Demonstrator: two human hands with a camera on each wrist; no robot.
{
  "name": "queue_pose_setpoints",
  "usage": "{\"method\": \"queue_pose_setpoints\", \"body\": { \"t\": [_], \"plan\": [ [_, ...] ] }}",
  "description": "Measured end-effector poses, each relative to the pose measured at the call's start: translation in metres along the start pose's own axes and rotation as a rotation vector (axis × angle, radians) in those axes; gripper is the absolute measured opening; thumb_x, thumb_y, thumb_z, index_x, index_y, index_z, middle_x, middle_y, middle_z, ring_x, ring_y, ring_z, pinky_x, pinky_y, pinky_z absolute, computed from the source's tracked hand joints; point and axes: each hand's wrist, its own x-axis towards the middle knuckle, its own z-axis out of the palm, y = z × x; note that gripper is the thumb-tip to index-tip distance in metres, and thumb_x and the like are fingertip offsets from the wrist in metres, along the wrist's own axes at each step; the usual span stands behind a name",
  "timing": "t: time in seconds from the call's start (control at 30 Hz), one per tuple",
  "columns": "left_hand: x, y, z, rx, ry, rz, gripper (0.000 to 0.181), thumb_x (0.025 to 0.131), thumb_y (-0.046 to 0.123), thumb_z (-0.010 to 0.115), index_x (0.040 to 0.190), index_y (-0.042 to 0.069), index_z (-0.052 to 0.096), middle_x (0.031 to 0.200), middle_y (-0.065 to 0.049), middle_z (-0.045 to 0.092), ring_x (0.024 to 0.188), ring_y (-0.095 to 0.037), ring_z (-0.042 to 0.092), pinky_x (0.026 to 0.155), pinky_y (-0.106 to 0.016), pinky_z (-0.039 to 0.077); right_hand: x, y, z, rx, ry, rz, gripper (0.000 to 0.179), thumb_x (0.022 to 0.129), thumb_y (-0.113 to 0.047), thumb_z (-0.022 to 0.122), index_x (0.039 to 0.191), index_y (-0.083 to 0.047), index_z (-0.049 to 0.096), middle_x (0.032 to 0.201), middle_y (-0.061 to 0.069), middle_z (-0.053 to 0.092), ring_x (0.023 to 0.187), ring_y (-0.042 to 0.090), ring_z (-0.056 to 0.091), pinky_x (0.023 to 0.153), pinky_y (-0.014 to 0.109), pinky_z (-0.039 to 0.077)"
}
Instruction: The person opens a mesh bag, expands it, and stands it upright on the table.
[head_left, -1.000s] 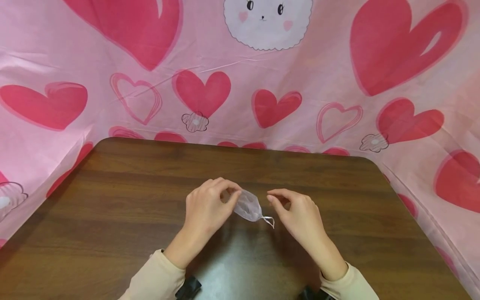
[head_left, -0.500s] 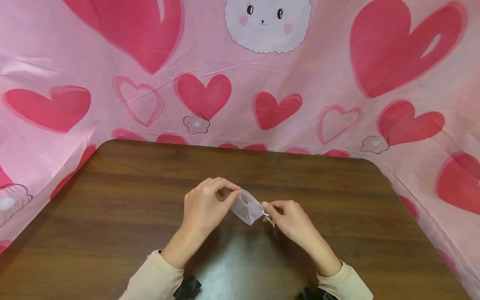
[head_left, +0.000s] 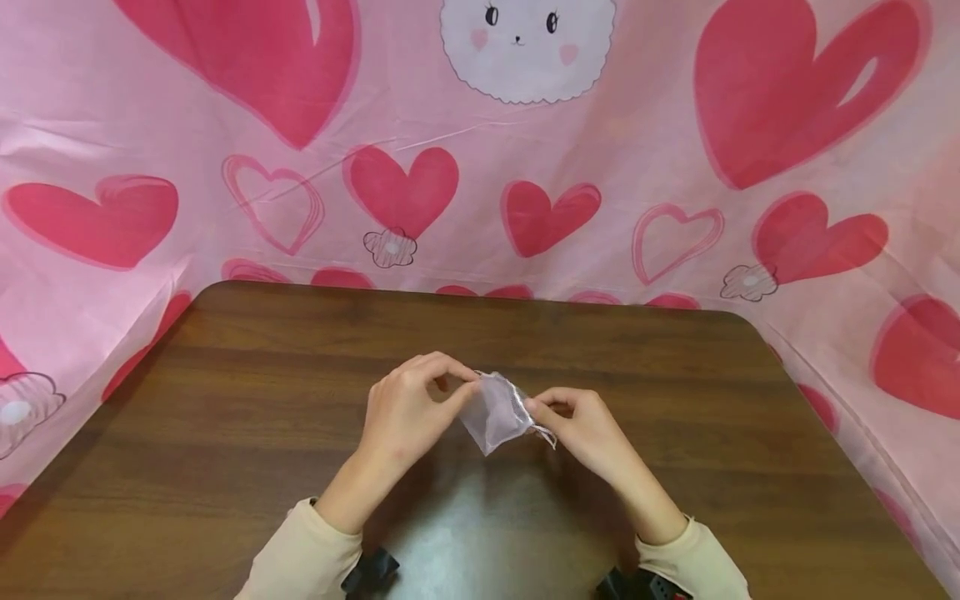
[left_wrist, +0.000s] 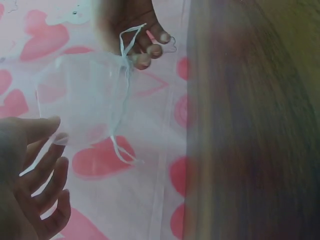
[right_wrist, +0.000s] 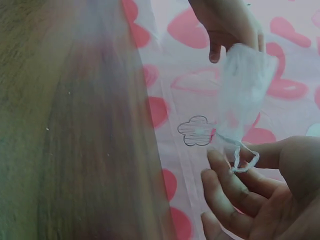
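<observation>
A small sheer white drawstring pouch [head_left: 497, 415] hangs between the two hands above the table. My left hand [head_left: 412, 410] pinches the pouch's closed end between thumb and forefinger. At the drawstring end, my right hand [head_left: 588, 433] pinches the gathered edge by the cord. In the left wrist view the pouch [left_wrist: 82, 95] is see-through, its mouth spread fairly wide, with a white cord [left_wrist: 122, 150] looping off each side. The right wrist view has a cord loop [right_wrist: 245, 157] hanging over the fingers of the right hand [right_wrist: 260, 200]. No contents show through the fabric.
A dark brown wooden table [head_left: 300, 350] lies beneath the hands. Behind and beside it hangs a pink cloth [head_left: 465, 92] printed with hearts. Black straps [head_left: 371, 571] sit at both wrists, near beige sleeves [head_left: 307, 554].
The right hand has moved left and taken hold of the pouch's drawstring end. The pouch's mouth, bunched before, has spread wider. The left hand has kept its hold almost in place.
</observation>
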Motion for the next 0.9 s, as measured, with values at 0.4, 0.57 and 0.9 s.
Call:
{"method": "queue_pose_setpoints", "body": {
  "t": [0.4, 0.57, 0.9],
  "plan": [
    [-0.006, -0.021, -0.007, 0.088, -0.213, -0.040, 0.023, 0.082, 0.027, 0.082, 0.103, 0.032, 0.074, 0.092, 0.016, 0.066, 0.076, -0.006, 0.061, 0.062, -0.035, 0.045, 0.003, 0.000, -0.010, -0.004, 0.129, -0.027, 0.014, 0.092, -0.015, 0.072, 0.096, -0.002, 0.074, 0.083, 0.006, 0.071, 0.073, 0.020, 0.065, 0.062, 0.025, 0.048],
    [-0.004, -0.030, -0.010, 0.105, -0.245, -0.037, 0.021, 0.084, 0.028, 0.080, 0.104, 0.031, 0.074, 0.088, 0.017, 0.065, 0.072, -0.007, 0.060, 0.061, -0.035, 0.044, 0.003, -0.004, -0.011, -0.112, 0.137, -0.113, 0.008, 0.090, -0.015, 0.074, 0.094, -0.008, 0.074, 0.074, -0.001, 0.067, 0.062, 0.015, 0.057, 0.055, 0.027, 0.046],
    [0.007, -0.042, -0.008, 0.058, -0.279, -0.106, 0.016, 0.091, 0.035, 0.072, 0.106, 0.030, 0.075, 0.087, 0.012, 0.067, 0.085, -0.015, 0.065, 0.067, -0.040, 0.046, 0.006, -0.009, -0.004, -0.446, 0.164, -0.349, 0.006, 0.086, -0.018, 0.078, 0.090, -0.018, 0.075, 0.082, -0.010, 0.068, 0.063, 0.010, 0.056, 0.060, 0.031, 0.045]
  ]
}}
